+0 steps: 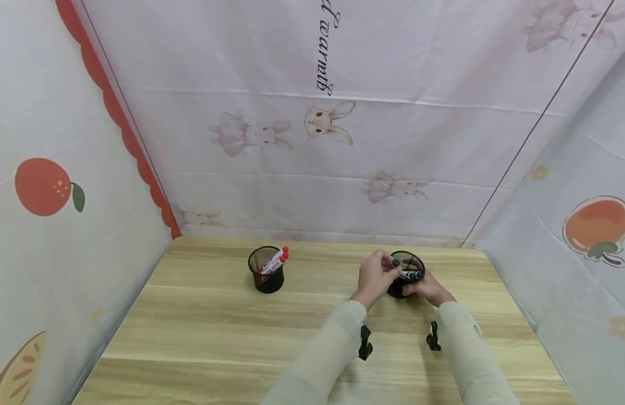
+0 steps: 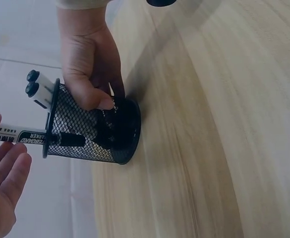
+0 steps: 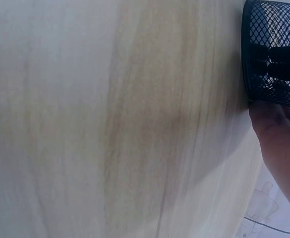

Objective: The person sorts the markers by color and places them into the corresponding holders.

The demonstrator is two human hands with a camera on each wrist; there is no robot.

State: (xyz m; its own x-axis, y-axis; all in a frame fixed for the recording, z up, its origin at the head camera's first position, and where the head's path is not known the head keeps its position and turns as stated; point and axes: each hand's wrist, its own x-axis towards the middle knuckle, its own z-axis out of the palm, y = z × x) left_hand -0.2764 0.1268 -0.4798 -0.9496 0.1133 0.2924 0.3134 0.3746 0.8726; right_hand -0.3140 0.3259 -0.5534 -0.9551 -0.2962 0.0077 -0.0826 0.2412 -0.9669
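Note:
A whiteboard marker (image 2: 23, 135) is pinched by my left hand (image 1: 375, 277) at the left of a black mesh pen cup (image 2: 80, 124). Its black end overlaps the cup's rim in the left wrist view. Two more black-capped white markers (image 2: 39, 89) stick out of the same cup. The right hand (image 1: 427, 288) grips that cup from its right side, thumb across the front, as the left wrist view shows. In the right wrist view the cup (image 3: 273, 59) stands at the upper right edge, dark marker ends showing through its mesh; that view cuts off most of the cup.
Another black mesh cup (image 1: 269, 284) stands to the left on the wood-grain table (image 1: 201, 332), with red-capped white markers (image 1: 275, 261) leaning in it. Printed cloth walls (image 1: 292, 202) enclose the table's back and sides. A black buckle (image 1: 365, 342) hangs beneath the left sleeve.

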